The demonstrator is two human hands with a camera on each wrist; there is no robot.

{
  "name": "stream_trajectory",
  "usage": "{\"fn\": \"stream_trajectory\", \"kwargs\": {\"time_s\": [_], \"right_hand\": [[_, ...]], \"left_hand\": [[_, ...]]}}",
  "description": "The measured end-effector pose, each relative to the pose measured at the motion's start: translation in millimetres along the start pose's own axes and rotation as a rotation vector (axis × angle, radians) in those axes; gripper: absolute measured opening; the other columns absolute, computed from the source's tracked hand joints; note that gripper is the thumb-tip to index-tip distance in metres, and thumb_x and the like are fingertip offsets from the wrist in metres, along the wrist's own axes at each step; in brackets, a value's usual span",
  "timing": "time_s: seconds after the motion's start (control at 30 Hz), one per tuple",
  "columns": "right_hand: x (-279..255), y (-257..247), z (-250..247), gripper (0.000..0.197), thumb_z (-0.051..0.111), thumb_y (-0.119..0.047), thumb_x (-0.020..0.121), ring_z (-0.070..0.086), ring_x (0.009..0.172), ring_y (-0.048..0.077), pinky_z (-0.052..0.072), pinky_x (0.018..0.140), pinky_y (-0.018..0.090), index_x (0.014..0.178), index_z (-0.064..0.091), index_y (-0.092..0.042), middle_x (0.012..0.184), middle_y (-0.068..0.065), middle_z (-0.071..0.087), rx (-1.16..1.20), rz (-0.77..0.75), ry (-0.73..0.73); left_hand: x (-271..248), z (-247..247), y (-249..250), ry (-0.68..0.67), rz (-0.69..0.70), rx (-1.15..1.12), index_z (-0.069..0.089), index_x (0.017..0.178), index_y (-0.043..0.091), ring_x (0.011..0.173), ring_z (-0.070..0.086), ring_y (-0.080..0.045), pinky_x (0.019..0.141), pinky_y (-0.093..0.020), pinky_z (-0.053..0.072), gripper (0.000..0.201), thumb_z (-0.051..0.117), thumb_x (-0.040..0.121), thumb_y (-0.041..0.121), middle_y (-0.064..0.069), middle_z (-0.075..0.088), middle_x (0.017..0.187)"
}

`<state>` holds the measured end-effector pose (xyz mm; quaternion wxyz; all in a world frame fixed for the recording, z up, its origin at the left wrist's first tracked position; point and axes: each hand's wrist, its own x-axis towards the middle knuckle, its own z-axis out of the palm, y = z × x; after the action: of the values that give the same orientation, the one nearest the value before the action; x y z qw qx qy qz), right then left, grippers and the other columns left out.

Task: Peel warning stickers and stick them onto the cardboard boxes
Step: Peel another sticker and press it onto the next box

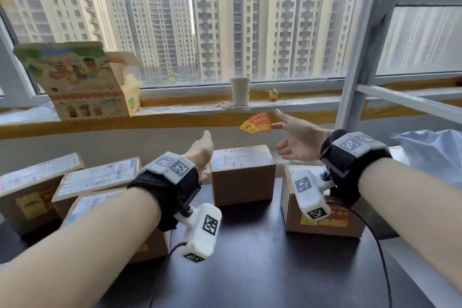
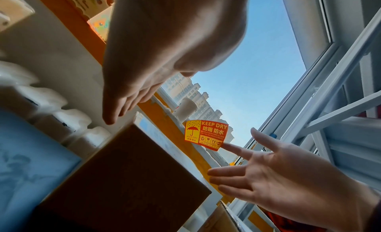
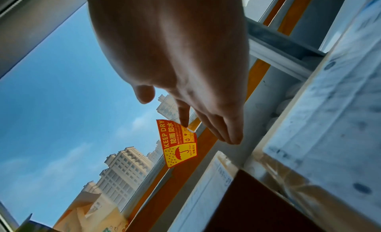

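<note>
Forearms reach out — right hand [image 1: 297, 141] splayed, flimsy sticker [image 1: 256, 123] clinging to one fingertip; left hand [image 1: 201, 149] slack at nine o'clock — take its free edge.

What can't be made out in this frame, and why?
- Left hand fingers: head view shows only its back; left wrist view is blurred.
- Small print on the sticker: too small in every view.
- Middle box top label: text too small, head view.
- Right box front sticker: partly hidden by the right wrist camera.
</note>
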<state>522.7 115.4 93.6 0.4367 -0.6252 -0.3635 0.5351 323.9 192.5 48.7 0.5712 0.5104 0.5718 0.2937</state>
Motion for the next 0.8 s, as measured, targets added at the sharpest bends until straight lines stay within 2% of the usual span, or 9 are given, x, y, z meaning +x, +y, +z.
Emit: {"fn": "stream_trajectory", "kwargs": {"time_s": [0.07, 0.13, 0.2, 0.27, 0.37, 0.43, 0.5, 0.6, 0.8], "right_hand": [[11, 2, 6, 0.070, 0.026, -0.063, 0.093, 0.011, 0.144, 0.041, 0.014, 0.118, 0.045, 0.150, 0.016, -0.024, 0.152, 0.034, 0.005, -0.035, 0.010, 0.013], [21, 4, 11, 0.077, 0.026, -0.066, 0.091, 0.010, 0.144, 0.041, 0.014, 0.118, 0.045, 0.152, 0.006, -0.023, 0.153, 0.033, 0.003, -0.083, 0.034, 0.028], [30, 7, 16, 0.085, 0.027, -0.071, 0.087, 0.014, 0.143, 0.042, 0.015, 0.118, 0.048, 0.151, -0.002, -0.023, 0.153, 0.033, 0.004, -0.117, 0.064, 0.033], [35, 10, 19, 0.091, 0.029, -0.074, 0.083, 0.020, 0.142, 0.042, 0.018, 0.117, 0.051, 0.151, -0.005, -0.024, 0.153, 0.032, 0.008, -0.131, 0.067, 0.042], [33, 9, 22, 0.090, 0.031, -0.076, 0.082, 0.030, 0.139, 0.039, 0.024, 0.115, 0.051, 0.151, -0.001, -0.027, 0.152, 0.031, 0.018, -0.132, 0.042, 0.060], [27, 7, 25, 0.087, 0.031, -0.074, 0.084, 0.039, 0.133, 0.040, 0.029, 0.112, 0.052, 0.151, 0.003, -0.026, 0.148, 0.032, 0.025, -0.121, 0.022, 0.067], [18, 5, 28, 0.086, 0.035, -0.072, 0.084, 0.044, 0.129, 0.040, 0.034, 0.109, 0.053, 0.150, 0.007, -0.024, 0.146, 0.031, 0.031, -0.100, -0.002, 0.068], [-4, 1, 34, 0.081, 0.037, -0.069, 0.086, 0.050, 0.123, 0.038, 0.039, 0.105, 0.052, 0.148, 0.014, -0.023, 0.140, 0.030, 0.040, -0.081, -0.043, 0.063], [-65, -8, 38, 0.068, 0.037, -0.064, 0.090, 0.052, 0.119, 0.040, 0.038, 0.105, 0.054, 0.147, 0.017, -0.034, 0.138, 0.031, 0.040, 0.011, -0.142, 0.047]], "left_hand": [[10, 4, -1, -0.021, -0.023, 0.019, 0.013, 0.151, 0.014, 0.111, 0.056, -0.029, 0.101, -0.038, 0.040, 0.080, 0.014, 0.089, 0.064, -0.011, 0.036, 0.150], [16, 7, -2, -0.004, -0.020, 0.075, 0.017, 0.150, 0.013, 0.062, 0.042, -0.017, 0.065, -0.025, 0.041, 0.080, 0.012, 0.089, 0.065, -0.004, 0.057, 0.101], [17, 8, -6, 0.012, -0.016, 0.125, 0.025, 0.148, 0.014, 0.055, 0.026, -0.013, 0.050, -0.021, 0.026, 0.080, 0.012, 0.089, 0.065, 0.000, 0.036, 0.074], [20, 10, -8, 0.010, -0.012, 0.142, 0.027, 0.148, 0.015, 0.055, 0.023, -0.013, 0.049, -0.022, 0.022, 0.078, 0.011, 0.090, 0.064, 0.001, 0.034, 0.074], [13, 9, -9, 0.012, -0.037, 0.104, 0.042, 0.137, 0.021, 0.060, 0.042, -0.015, 0.053, -0.022, 0.031, 0.067, 0.012, 0.092, 0.061, -0.003, 0.049, 0.086], [8, 5, -7, 0.021, -0.051, 0.054, 0.034, 0.145, 0.014, 0.112, 0.058, -0.027, 0.082, -0.030, 0.043, 0.076, 0.013, 0.090, 0.062, -0.005, 0.057, 0.126], [8, 0, -5, 0.026, -0.004, 0.027, 0.029, 0.147, 0.017, 0.139, 0.033, -0.033, 0.110, -0.047, 0.028, 0.086, 0.016, 0.078, 0.067, -0.006, 0.038, 0.150], [3, -10, -3, 0.037, 0.081, -0.011, 0.032, 0.146, 0.019, 0.137, 0.036, -0.027, 0.111, -0.050, 0.030, 0.094, 0.017, 0.067, 0.069, -0.003, 0.038, 0.151], [-92, -27, 9, -0.003, 0.190, -0.102, 0.041, 0.138, 0.007, 0.126, 0.047, -0.023, 0.109, -0.036, 0.035, 0.069, 0.017, 0.095, 0.056, -0.003, 0.049, 0.139]]}}
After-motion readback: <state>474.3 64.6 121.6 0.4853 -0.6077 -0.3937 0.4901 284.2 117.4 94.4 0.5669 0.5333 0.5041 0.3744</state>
